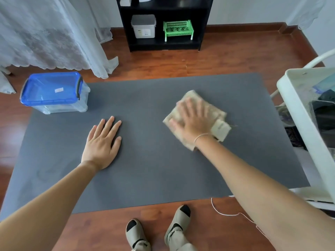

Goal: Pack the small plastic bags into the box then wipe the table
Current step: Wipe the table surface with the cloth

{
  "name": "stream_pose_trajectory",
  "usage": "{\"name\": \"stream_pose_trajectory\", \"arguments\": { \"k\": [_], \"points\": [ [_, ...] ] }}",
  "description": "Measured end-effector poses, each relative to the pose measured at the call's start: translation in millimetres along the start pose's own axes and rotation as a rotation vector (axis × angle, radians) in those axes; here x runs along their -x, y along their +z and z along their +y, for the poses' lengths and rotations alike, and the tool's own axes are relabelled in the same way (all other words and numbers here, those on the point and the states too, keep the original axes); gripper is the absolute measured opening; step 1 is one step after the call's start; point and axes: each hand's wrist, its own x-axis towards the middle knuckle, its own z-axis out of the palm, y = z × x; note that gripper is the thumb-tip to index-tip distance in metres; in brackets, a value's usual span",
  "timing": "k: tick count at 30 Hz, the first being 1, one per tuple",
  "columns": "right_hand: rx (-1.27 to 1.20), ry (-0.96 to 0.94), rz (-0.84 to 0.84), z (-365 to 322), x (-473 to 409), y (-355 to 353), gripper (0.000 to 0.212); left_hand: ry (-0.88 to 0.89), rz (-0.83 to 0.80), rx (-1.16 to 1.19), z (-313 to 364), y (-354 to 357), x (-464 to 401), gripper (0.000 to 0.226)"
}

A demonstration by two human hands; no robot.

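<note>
One clear plastic box (pixel 54 95), blue lid shut, at the far left corner of the grey tabletop (pixel 148 169); one beige folded cloth (pixel 213 113) near the right edge, blurred. Two hands: right hand (pixel 192 120) flat, fingers spread, pressing the cloth; left hand (pixel 102 142) open, palm down on bare tabletop

Your box (pixel 54 92), clear plastic with a blue lid latched shut, stands upright at the far left corner of the grey surface (pixel 145 160). Your beige cloth (pixel 208 113), folded and blurred, lies flat on the surface well right of the box.
</note>
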Motion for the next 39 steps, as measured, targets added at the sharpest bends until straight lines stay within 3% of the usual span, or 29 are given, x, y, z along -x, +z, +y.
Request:
{"name": "stream_pose_trajectory", "arguments": {
  "k": [3, 5, 7, 11, 13, 14, 16, 18, 20, 22, 24, 27, 30, 32, 36, 38, 39],
  "points": [
    [0.088, -0.476, -0.013, -18.8, 57.6, 10.5, 0.061, -0.006, -0.022, -0.005, 2.0, -1.9, 0.5, 0.057],
    [0.071, -0.515, 0.017, 5.7, 72.5, 8.9, 0.054, -0.012, -0.022, 0.001, 4.6, -5.0, -1.4, 0.057],
    [0.031, -0.358, 0.047, 43.6, 59.0, 1.5, 0.053, -0.009, -0.001, 0.015, 13.6, -9.8, -6.8, 0.056],
    [-0.093, 0.247, 0.050, 119.4, -14.1, -27.7, 0.062, 0.102, 0.013, 0.016, 51.5, -12.6, -28.8, 0.060],
    [-0.156, 0.491, 0.057, 109.4, -43.5, -34.9, 0.070, 0.145, -0.007, 0.001, 67.8, -8.2, -39.1, 0.059],
    [-0.173, 0.517, 0.063, 90.7, -51.8, -32.7, 0.071, 0.138, -0.015, -0.004, 73.0, -4.5, -44.0, 0.056],
    [-0.165, 0.308, 0.061, 44.9, -50.7, -20.0, 0.070, 0.086, -0.015, 0.000, 76.7, 2.2, -50.4, 0.051],
    [-0.092, -0.071, 0.028, 15.8, -22.1, -7.1, 0.068, 0.054, -0.011, 0.000, 75.3, 6.4, -51.5, 0.051],
    [-0.001, -0.385, -0.009, 29.1, 9.9, -4.2, 0.070, 0.048, -0.012, -0.011, 74.5, 6.3, -51.2, 0.053],
    [0.026, -0.481, 0.013, 72.7, 15.2, -11.4, 0.074, 0.040, -0.021, -0.016, 76.7, 4.2, -50.8, 0.056],
    [0.038, -0.273, 0.079, 123.8, -7.5, -21.5, 0.083, 0.035, -0.019, -0.023, 78.5, 2.8, -50.7, 0.058],
    [0.052, 0.222, 0.061, 177.5, -56.6, -41.8, 0.092, 0.027, -0.010, -0.025, 79.3, 1.8, -49.5, 0.062],
    [-0.035, 0.404, 0.044, 157.5, -87.4, -45.0, 0.095, 0.021, -0.006, -0.019, 80.7, 1.7, -50.9, 0.062],
    [-0.046, 0.239, 0.046, 116.3, -84.2, -33.6, 0.090, 0.017, -0.008, -0.020, 81.2, 0.9, -50.9, 0.062],
    [-0.007, -0.394, 0.006, 52.6, -31.9, -14.3, 0.067, 0.007, -0.019, -0.026, 82.5, -1.5, -50.9, 0.063],
    [-0.027, -0.492, 0.069, 70.0, -31.6, -16.2, 0.049, 0.006, -0.024, -0.027, 82.4, -1.0, -50.9, 0.063],
    [-0.038, -0.423, 0.110, 84.8, -39.2, -19.1, 0.044, 0.006, -0.026, -0.030, 82.5, -1.0, -51.2, 0.063]
  ]
}}
